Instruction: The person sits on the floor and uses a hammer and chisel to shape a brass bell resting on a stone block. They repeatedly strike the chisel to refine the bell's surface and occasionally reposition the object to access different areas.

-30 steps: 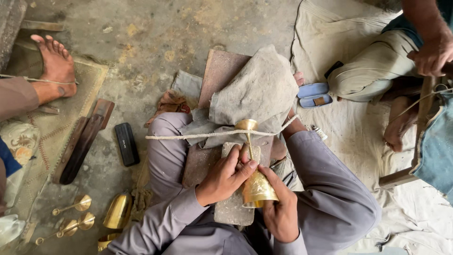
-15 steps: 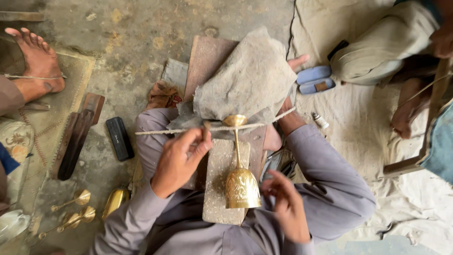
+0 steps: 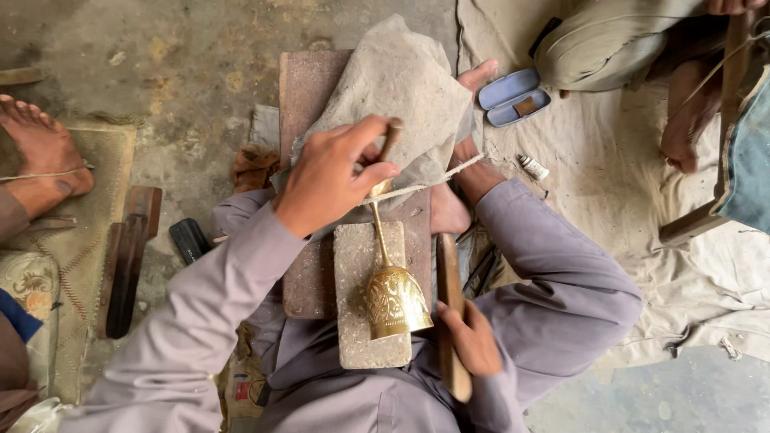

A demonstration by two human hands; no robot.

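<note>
Our left hand (image 3: 333, 180) fingers grip a small tool at the brass bell (image 3: 393, 297) handle tip (long axis toward us), while our right hand (image 3: 473, 341) clasps a wooden stick (image 3: 451, 297) just beside the bell.

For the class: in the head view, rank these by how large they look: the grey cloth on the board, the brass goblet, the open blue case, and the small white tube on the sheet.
1. Grey cloth
2. Brass goblet
3. Blue case
4. White tube

The goblet lies nearer the camera than the blue case, so that gap may be overstated.
</note>
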